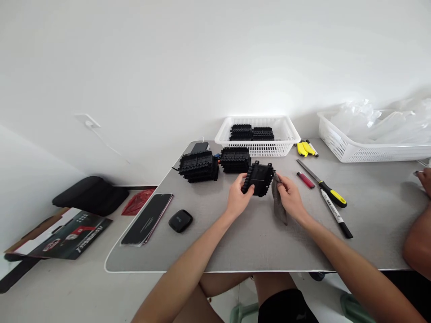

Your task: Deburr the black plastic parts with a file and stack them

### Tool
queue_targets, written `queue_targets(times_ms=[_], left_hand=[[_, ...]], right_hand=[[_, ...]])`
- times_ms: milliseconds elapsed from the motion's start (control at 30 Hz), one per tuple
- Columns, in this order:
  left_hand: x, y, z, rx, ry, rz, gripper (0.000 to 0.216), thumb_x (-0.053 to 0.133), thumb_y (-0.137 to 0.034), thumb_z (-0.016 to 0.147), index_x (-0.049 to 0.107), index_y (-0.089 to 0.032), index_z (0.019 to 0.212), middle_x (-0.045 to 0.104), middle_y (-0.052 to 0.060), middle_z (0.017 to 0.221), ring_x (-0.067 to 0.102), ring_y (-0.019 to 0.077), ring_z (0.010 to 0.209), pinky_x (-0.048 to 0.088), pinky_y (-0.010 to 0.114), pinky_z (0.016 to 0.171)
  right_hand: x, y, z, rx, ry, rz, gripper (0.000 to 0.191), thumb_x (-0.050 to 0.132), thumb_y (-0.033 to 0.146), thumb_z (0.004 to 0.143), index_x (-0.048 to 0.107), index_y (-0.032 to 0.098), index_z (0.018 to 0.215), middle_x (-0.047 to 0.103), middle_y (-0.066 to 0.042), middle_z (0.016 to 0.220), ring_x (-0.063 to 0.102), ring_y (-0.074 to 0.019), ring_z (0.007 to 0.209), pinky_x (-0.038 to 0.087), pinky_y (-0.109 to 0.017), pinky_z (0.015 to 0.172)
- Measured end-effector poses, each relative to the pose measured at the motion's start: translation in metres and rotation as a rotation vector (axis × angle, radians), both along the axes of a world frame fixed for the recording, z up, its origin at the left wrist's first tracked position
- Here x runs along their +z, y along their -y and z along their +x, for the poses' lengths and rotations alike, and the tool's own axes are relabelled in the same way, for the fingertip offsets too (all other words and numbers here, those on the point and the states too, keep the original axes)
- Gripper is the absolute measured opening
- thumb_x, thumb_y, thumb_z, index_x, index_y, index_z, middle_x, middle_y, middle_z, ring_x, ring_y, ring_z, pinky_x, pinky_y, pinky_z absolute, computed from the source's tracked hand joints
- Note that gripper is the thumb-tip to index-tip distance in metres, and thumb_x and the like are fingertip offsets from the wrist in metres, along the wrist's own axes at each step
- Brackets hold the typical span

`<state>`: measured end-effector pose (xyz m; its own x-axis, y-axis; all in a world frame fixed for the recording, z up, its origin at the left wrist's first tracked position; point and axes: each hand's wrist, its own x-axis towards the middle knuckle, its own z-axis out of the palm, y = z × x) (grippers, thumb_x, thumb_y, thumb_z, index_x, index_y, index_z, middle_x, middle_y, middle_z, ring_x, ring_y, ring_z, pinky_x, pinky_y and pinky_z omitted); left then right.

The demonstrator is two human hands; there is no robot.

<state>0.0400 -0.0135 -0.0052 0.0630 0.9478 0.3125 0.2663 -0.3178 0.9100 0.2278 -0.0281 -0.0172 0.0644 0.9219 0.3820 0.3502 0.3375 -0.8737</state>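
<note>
My left hand (239, 197) grips the left side of a black ribbed plastic part (260, 178), tilted up above the grey table (235, 242). My right hand (290, 197) is closed on a grey strip, perhaps sandpaper or cloth (279, 205), and its fingertips touch the part's right edge. Two stacks of the same black parts (199, 166) (235, 159) stand just behind, to the left. More black parts (252, 133) lie in a white basket (286, 134) at the back.
A phone (148, 218) and a small black case (181, 220) lie at the left. To the right are a red lighter (305, 180), a yellow-handled file (323, 184), a marker (336, 214), yellow cutters (305, 148), and a white basket of clear bags (370, 150). Another person's hand (424, 179) is at the right edge.
</note>
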Motion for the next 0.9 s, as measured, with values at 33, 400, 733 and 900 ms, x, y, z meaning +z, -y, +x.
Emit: queue_targets(times_ms=[33, 400, 733, 900], left_hand=[[0.001, 0.001, 0.000, -0.013, -0.055, 0.017, 0.028, 0.060, -0.024, 0.081, 0.059, -0.018, 0.108, 0.071, 0.006, 0.096, 0.068, 0.0207, 0.087, 0.053, 0.030, 0.076], [-0.009, 0.002, -0.004, 0.145, -0.364, 0.185, 0.013, 0.060, -0.025, 0.085, 0.065, -0.024, 0.097, 0.064, 0.000, 0.063, 0.061, 0.0183, 0.054, 0.041, 0.024, 0.056], [-0.009, 0.002, -0.013, 0.143, -0.575, 0.352, 0.026, 0.051, -0.011, 0.085, 0.063, -0.021, 0.105, 0.070, 0.004, 0.071, 0.067, 0.0193, 0.064, 0.044, 0.023, 0.059], [-0.009, 0.004, -0.010, 0.076, -0.665, 0.404, 0.036, 0.050, -0.004, 0.079, 0.063, -0.021, 0.108, 0.070, 0.003, 0.074, 0.067, 0.0188, 0.065, 0.042, 0.023, 0.057]], right_hand=[[-0.001, 0.001, -0.002, 0.022, -0.002, -0.001, 0.044, 0.038, 0.023, 0.089, 0.062, 0.021, 0.126, 0.060, -0.006, 0.099, 0.055, -0.0167, 0.087, 0.046, -0.030, 0.079], [0.018, 0.018, -0.004, -0.127, 0.309, 0.368, 0.052, 0.037, 0.012, 0.089, 0.055, 0.026, 0.136, 0.052, -0.008, 0.099, 0.053, -0.0182, 0.088, 0.049, -0.032, 0.077], [0.015, 0.030, -0.013, 0.019, 0.625, 0.410, 0.056, 0.038, 0.009, 0.089, 0.048, 0.026, 0.141, 0.049, -0.009, 0.098, 0.052, -0.0178, 0.081, 0.050, -0.030, 0.069], [0.018, 0.030, -0.010, -0.050, 0.580, 0.399, 0.059, 0.036, 0.010, 0.090, 0.040, 0.027, 0.147, 0.049, -0.009, 0.101, 0.053, -0.0178, 0.084, 0.051, -0.030, 0.071]])
